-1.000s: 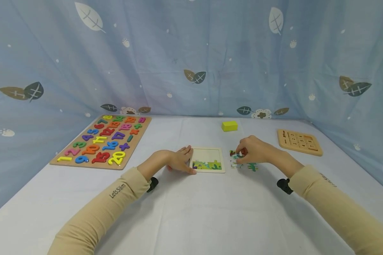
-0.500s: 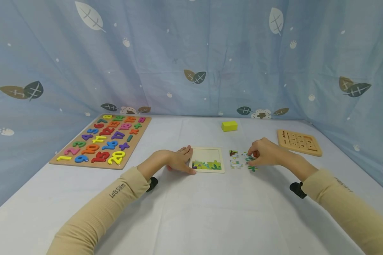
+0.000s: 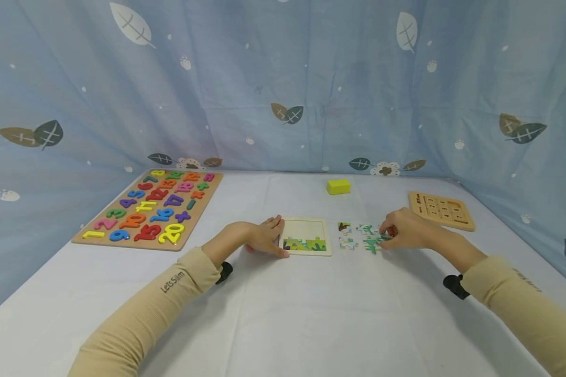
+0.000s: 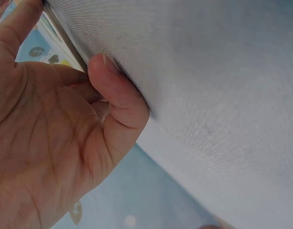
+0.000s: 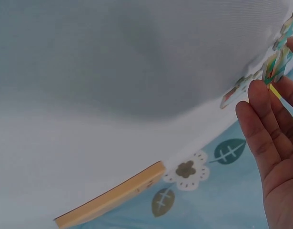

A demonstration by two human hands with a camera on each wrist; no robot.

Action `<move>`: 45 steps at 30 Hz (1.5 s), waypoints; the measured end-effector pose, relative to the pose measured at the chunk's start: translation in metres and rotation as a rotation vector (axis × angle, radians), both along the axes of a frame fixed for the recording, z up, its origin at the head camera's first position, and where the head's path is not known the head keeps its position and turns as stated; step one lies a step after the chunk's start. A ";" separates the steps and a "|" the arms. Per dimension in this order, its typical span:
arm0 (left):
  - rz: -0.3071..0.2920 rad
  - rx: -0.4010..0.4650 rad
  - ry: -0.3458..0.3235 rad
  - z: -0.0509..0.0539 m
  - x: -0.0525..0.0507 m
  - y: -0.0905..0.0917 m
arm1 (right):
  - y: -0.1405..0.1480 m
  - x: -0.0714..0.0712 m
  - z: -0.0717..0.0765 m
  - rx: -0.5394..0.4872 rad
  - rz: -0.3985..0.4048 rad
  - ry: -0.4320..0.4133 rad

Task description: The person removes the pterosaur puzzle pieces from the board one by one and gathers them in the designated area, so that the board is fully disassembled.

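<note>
In the head view my left hand (image 3: 266, 237) rests at the left edge of a small wooden puzzle tray (image 3: 329, 238), thumb near its front corner. Green jigsaw pieces (image 3: 306, 244) fill the tray's lower part; its upper part is bare wood. In the left wrist view the thumb of my left hand (image 4: 55, 119) is bent against the table beside the tray's edge. My right hand (image 3: 407, 229) pinches a jigsaw piece (image 5: 275, 66) with some red on it, tilted between thumb and fingers. Several loose pieces (image 3: 348, 243) lie between the tray and my right hand.
A board of colourful raised numbers (image 3: 151, 209) lies at the left. Behind the loose pieces is a yellow-green block (image 3: 338, 186). A wooden number board (image 3: 443, 210) lies beyond my right hand. A blue patterned curtain (image 3: 283, 78) hangs along the back.
My right hand has moved rightward across the loose pieces, the red-marked piece travelling with it. Loose pieces it had covered now show. My left hand stays at the tray.
</note>
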State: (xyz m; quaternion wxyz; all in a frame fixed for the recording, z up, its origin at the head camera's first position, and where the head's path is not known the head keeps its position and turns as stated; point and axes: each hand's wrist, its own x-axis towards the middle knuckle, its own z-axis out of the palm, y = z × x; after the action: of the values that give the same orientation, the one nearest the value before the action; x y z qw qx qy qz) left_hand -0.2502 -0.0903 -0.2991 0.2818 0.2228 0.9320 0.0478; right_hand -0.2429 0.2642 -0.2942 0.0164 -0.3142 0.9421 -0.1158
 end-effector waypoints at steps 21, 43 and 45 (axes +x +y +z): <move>0.016 0.009 -0.011 0.000 0.001 0.000 | 0.010 0.007 -0.004 -0.011 -0.046 -0.029; 0.009 0.012 -0.017 -0.001 -0.001 0.000 | 0.015 0.006 -0.007 -0.053 -0.020 -0.050; 0.008 0.014 -0.018 -0.001 -0.001 0.000 | 0.015 0.006 -0.007 -0.056 -0.017 -0.046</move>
State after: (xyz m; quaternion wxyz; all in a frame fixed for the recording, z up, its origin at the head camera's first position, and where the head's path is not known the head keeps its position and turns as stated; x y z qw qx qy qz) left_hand -0.2509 -0.0907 -0.2998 0.2883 0.2203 0.9301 0.0573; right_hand -0.2374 0.2789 -0.3011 0.0283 -0.3039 0.9405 -0.1493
